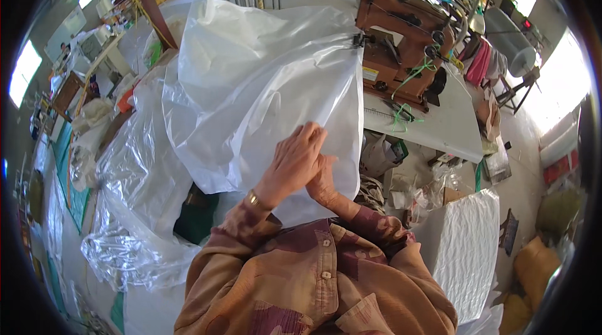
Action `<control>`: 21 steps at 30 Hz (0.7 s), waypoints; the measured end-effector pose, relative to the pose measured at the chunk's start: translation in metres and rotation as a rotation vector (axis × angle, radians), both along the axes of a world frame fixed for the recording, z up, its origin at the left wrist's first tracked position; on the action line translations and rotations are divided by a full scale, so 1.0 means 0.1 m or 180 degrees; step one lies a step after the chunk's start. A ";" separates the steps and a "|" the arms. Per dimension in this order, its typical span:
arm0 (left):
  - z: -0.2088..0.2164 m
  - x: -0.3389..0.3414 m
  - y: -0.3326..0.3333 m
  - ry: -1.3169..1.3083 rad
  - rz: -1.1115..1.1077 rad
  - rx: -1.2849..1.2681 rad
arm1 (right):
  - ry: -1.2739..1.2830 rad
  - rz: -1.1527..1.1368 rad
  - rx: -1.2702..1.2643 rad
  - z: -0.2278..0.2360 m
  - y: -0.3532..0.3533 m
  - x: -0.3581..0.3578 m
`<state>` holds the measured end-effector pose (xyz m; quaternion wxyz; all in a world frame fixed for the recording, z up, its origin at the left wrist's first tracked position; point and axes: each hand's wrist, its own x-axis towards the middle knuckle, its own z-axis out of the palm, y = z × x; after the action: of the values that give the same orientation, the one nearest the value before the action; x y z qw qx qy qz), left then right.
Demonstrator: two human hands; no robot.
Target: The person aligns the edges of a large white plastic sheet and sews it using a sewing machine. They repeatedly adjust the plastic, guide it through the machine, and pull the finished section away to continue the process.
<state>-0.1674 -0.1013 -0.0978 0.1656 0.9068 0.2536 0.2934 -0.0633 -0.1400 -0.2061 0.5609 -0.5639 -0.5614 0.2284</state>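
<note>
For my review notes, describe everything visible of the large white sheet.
The large white sheet looks like thin, glossy plastic, faintly translucent. It lies spread and rumpled, with long creases and highlights, its right edge fairly straight. That edge runs up to the brown sewing machine; exact contact there is unclear. The left hand and right hand meet over its near part; whether they hold it cannot be told.

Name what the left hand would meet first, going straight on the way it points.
The left hand would likely meet the white plastic sheet first, spread beneath and ahead of it; the brown sewing machine lies beyond. Depth is unclear.
</note>
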 end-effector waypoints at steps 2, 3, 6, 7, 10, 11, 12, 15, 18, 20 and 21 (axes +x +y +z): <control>-0.21 0.15 0.20 0.0108 0.0533 0.0296 | -0.0320 -0.0036 -0.0165 -0.11 -0.01 0.03; -0.27 0.15 0.23 0.0121 0.0580 0.0289 | -0.0338 -0.0048 -0.0203 -0.13 -0.01 0.04; -0.40 0.09 0.32 0.0042 0.0753 0.0250 | -0.0382 -0.0200 -0.0040 -0.01 -0.04 0.14; -0.43 0.04 0.34 -0.0003 0.0807 0.0237 | -0.0350 -0.0303 0.0064 0.03 -0.08 0.17; -0.55 -0.15 0.44 -0.0153 0.0988 0.0285 | 0.0513 -0.1097 0.0085 -0.32 0.11 0.48; -0.60 -0.22 0.44 -0.0186 0.1052 0.0282 | 0.0729 -0.1141 0.0096 -0.35 0.15 0.49; -0.61 -0.26 0.46 -0.0085 0.1145 0.0300 | 0.0942 -0.1188 0.0109 -0.36 0.22 0.50; -0.48 -0.37 0.53 -0.0010 0.1386 0.0466 | 0.1658 -0.1127 0.0144 -0.53 0.40 0.25; -0.27 -0.43 0.56 -0.0540 0.1646 0.0862 | 0.2026 -0.0111 -0.0651 -0.55 0.37 0.17; -0.17 -0.45 0.61 -0.0880 0.1775 0.1105 | 0.2001 0.0725 -0.0916 -0.38 0.26 0.10; -0.14 -0.45 0.64 -0.1097 0.1644 0.1300 | 0.1924 0.1054 -0.0777 -0.23 0.19 0.05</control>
<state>-0.2127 -0.0368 -0.1115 -0.0581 0.7645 0.3787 0.5184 -0.0581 -0.1213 -0.2288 0.5855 -0.4352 -0.4226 0.5377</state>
